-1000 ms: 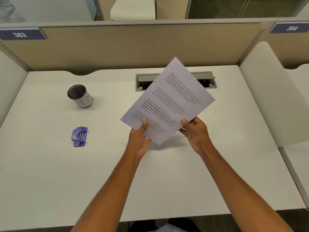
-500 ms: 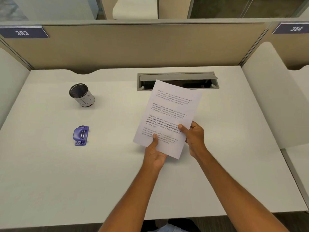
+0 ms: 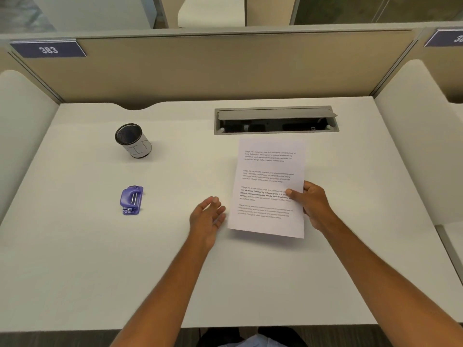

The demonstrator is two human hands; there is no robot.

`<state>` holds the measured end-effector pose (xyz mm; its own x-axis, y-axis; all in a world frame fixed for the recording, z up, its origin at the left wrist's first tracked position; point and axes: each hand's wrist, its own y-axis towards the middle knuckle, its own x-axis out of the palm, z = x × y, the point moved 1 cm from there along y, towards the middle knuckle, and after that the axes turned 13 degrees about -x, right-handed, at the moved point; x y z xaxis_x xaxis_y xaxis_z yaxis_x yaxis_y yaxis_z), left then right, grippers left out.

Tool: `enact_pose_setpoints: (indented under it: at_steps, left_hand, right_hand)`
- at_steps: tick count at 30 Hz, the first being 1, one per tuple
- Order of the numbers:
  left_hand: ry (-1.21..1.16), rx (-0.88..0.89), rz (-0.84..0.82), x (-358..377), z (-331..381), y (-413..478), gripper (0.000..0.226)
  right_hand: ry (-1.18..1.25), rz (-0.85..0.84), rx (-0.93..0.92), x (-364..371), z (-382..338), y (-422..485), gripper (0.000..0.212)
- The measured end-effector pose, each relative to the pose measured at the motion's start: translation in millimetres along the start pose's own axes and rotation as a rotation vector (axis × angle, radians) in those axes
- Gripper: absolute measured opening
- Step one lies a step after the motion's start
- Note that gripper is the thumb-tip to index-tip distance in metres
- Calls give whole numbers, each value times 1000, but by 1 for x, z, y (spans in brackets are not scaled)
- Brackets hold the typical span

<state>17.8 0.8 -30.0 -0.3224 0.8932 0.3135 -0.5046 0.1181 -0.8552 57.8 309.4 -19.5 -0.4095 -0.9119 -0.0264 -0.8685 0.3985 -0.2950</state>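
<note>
In the right hand (image 3: pixel 313 207), a sheet (image 3: pixel 271 171)

Of the right hand (image 3: pixel 313 204) only the thumb shows on top of the sheet of paper (image 3: pixel 270 171); the rest is hidden under the sheet's right edge. The print is too small to read. The left hand (image 3: pixel 208 219) is blurred at its tips. Both forearms are cut off by the picture's bottom edge, and the number plate (image 3: pixel 446 38) by its right edge. The cup (image 3: pixel 134 141) near the desk's (image 3: pixel 150 271) far left corner and the cable slot (image 3: pixel 275 120) at its far edge are too dark inside to make out.
</note>
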Motion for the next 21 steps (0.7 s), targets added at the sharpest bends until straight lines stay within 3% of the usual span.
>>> enact_pose_setpoints:
  at_steps: [8,21]
  left_hand:
    - [166,198,128,-52,76,-4,30]
    - [420,424,445,-138,177,-10,19]
  right_hand:
    - [-39,-61,35,-3,9,4,31]
    - [-103,-92,43,11,18,8,34]
